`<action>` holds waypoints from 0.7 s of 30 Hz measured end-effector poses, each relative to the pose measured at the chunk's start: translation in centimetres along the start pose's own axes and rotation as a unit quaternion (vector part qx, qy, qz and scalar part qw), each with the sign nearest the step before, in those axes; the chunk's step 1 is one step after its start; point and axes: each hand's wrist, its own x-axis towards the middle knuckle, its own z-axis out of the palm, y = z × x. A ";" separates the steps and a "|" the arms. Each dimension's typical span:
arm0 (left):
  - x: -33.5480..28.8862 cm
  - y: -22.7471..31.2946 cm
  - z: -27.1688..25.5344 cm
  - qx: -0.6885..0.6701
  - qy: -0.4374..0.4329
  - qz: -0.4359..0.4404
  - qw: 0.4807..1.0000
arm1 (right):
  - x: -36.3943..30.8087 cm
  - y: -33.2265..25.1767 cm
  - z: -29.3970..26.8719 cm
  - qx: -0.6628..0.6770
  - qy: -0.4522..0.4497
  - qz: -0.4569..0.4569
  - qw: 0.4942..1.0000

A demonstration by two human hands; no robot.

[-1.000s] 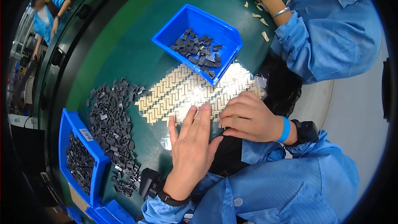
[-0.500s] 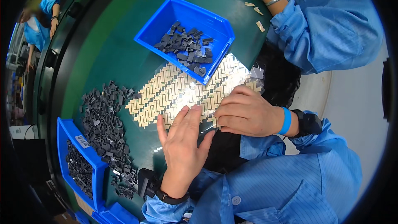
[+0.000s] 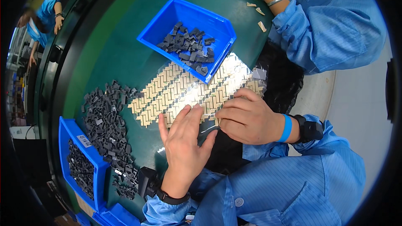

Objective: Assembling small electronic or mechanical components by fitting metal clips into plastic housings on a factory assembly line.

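Observation:
A clear film sheet [image 3: 178, 90] covered with rows of small beige strip-like pieces lies on the green table, glare on its middle. My left hand [image 3: 182, 142] rests flat with fingers spread, its fingertips on the sheet's near edge and nothing in its grasp. To its right, my right hand [image 3: 251, 117] bends over the same edge, its fingers drawn together in a pinch. A small beige piece [image 3: 217, 121] shows right beside those fingertips; what is between them is hidden. A blue bin [image 3: 153, 27] with loose dark grey parts [image 3: 188, 44] overlaps the sheet's far edge.
A heap of small dark grey parts [image 3: 109, 121] spreads over the table at left. Another blue bin [image 3: 98, 161] of dark parts stands at near left. A co-worker's blue sleeve [image 3: 331, 25] and hand are at far right, near scattered beige scraps [image 3: 261, 26].
My right hand's fingers have bent in more at the sheet's near edge. The left hand stays nearly still. In the far left background, another person's head and arm have shifted.

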 end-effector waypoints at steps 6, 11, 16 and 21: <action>-0.1 0.0 -0.1 -0.015 -0.006 -0.005 1.000 | -0.4 0.1 -0.1 0.006 -0.009 0.002 1.000; -0.6 0.4 -0.3 0.014 -0.022 -0.004 1.000 | 0.7 0.8 -2.0 0.056 0.060 0.051 0.995; -1.3 1.2 -2.2 -0.055 0.035 0.025 0.998 | 1.9 -0.2 -3.0 0.075 0.095 -0.084 0.989; -4.1 0.9 -5.4 -0.621 -0.139 -0.145 0.758 | 3.2 -2.5 -3.3 0.165 0.119 -0.216 0.955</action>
